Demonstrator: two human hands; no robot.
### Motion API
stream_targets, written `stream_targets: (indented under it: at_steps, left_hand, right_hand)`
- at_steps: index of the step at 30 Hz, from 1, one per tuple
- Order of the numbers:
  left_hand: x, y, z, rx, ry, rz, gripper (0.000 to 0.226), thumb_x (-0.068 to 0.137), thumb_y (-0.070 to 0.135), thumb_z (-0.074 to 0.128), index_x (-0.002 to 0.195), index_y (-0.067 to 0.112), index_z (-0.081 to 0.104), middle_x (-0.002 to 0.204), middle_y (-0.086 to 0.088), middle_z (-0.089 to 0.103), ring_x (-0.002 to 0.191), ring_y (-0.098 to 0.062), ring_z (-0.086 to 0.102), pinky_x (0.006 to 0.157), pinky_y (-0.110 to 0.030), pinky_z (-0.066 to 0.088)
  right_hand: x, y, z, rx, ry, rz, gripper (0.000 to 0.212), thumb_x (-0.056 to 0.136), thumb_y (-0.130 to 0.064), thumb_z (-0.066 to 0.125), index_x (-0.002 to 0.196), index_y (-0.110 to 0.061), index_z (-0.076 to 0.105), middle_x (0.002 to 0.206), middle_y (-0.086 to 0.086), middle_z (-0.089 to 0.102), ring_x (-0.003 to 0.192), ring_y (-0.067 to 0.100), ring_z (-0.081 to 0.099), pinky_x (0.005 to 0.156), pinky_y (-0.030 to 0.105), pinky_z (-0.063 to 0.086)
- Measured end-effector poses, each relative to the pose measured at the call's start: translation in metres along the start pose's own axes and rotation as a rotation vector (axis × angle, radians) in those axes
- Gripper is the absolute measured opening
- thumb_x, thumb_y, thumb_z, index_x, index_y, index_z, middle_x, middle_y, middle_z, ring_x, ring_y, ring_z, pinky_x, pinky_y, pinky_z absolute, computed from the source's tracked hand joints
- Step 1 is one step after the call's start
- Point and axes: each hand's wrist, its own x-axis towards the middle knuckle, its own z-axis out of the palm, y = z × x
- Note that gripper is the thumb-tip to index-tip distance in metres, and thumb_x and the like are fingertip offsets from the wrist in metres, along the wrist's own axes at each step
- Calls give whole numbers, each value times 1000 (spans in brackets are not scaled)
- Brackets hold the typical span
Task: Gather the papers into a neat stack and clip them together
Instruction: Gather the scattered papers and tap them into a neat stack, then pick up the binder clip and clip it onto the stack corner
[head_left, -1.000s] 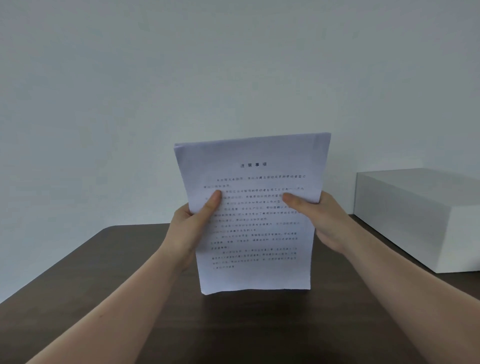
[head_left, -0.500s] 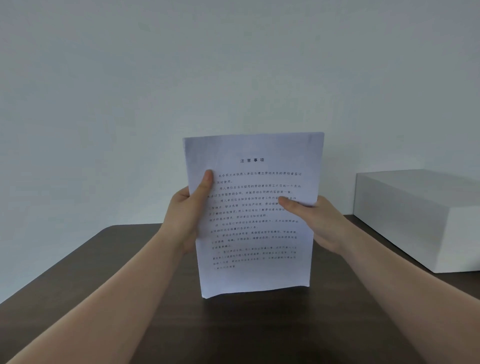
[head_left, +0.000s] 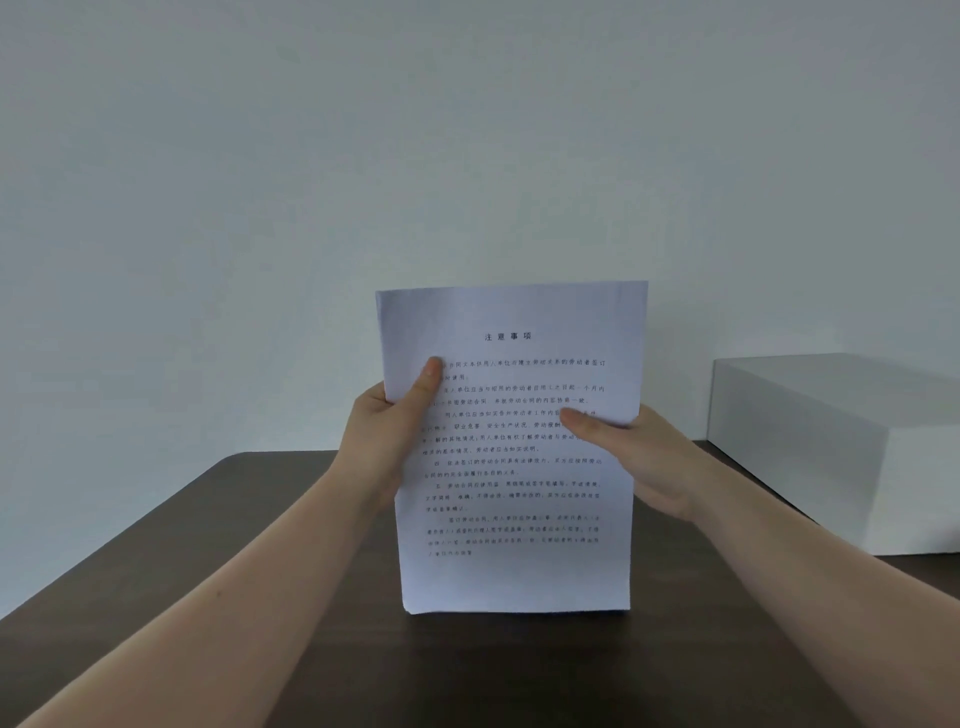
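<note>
A stack of white printed papers (head_left: 514, 483) stands upright, its bottom edge resting on or just above the dark table (head_left: 218, 561). My left hand (head_left: 382, 431) grips the stack's left edge, thumb on the front page. My right hand (head_left: 631, 457) grips the right edge, thumb lying across the text. The sheets' edges look nearly flush. No clip is in view.
A white rectangular box (head_left: 831, 452) sits on the table at the right, close to my right forearm. A plain pale wall rises behind the table. The table's rounded far-left corner shows at the left.
The fanned, skewed top edge has squared up. My left thumb slid higher on the page. The stack sits a little lower and straighter than one second ago.
</note>
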Motion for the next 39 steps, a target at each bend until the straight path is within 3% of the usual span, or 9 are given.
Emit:
stream_targets:
  at_steps: [4,7,10,13,16,20,27,35,39]
  left_hand:
    - [-4,-1,-5,-25,2,5,34,86,41,65,101,11,73,98,-4,78,82,-19,76,62,-29,61]
    - [-4,0,-5,-1,4,22,36,87,41,65,101,9,73,98,-5,78,84,-21,76,66,-30,61]
    - [-3,1,-4,23,0,25,38,86,42,65,101,8,73,97,-6,78,83,-22,76,65,-30,61]
    - [-4,1,-3,27,7,29,35,86,42,65,96,10,73,94,-5,79,78,-19,76,61,-27,61]
    - [-4,0,-1,51,5,37,37,86,43,64,94,8,73,93,-5,79,75,-16,76,59,-22,59]
    - [-4,-1,-1,96,2,75,43,88,42,62,98,1,72,92,-7,78,70,-11,73,55,-17,56]
    - [-1,0,4,142,-26,129,47,91,41,60,102,-4,69,102,-18,74,86,-24,73,69,-24,58]
    - [-1,11,6,175,-35,213,52,94,53,45,99,8,71,101,-14,75,93,-22,72,87,-37,56]
    - [2,14,9,209,-56,267,40,98,51,37,96,26,68,99,1,75,90,-8,71,80,-26,56]
  right_hand:
    - [-4,-10,8,-124,2,-58,49,67,-43,72,115,-33,65,121,-6,69,111,15,64,102,43,47]
    - [-2,-40,17,-251,328,-347,63,76,-51,66,132,-30,49,134,-5,59,120,12,57,106,42,44]
    - [3,-82,36,-702,653,-637,67,90,-44,53,147,-22,25,152,-3,35,143,15,27,117,35,22]
    - [18,-107,67,-1226,522,-781,51,97,-40,39,144,-19,36,155,-2,32,148,15,12,121,41,4]
    - [35,-111,96,-1434,210,-672,38,101,-36,29,124,-21,55,136,-1,53,139,16,31,120,43,2]
    - [41,-113,105,-1368,103,-676,31,101,-24,31,108,-14,59,100,0,57,101,21,52,94,37,40]
    - [35,-110,100,-1143,46,-691,38,100,-18,39,137,-15,47,116,4,59,113,19,52,98,31,39]
    - [41,-109,100,-1127,90,-766,26,98,-18,44,103,-8,68,92,4,61,88,19,52,86,41,46]
    - [41,-110,101,-1123,61,-744,29,98,-19,43,100,-5,68,93,3,64,89,19,54,87,39,45]
